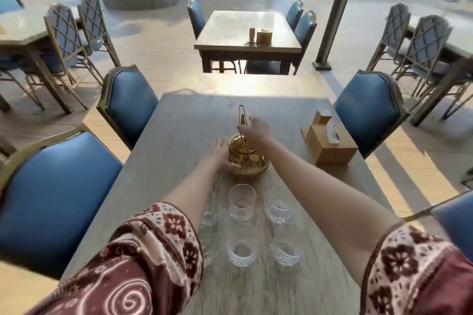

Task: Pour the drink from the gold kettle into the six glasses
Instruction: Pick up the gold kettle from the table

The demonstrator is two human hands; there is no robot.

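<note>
Left hand (222, 155) spread against the gold kettle (247, 158), right hand (256, 132) open at its handle, I must grip before pouring.

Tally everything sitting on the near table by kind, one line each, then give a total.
Clear cut-glass tumblers: 6, in two rows of three; the left pair is partly hidden by the left forearm, the others show fully
Gold metal kettle: 1
Light wooden tissue box: 1
Total: 8
</note>
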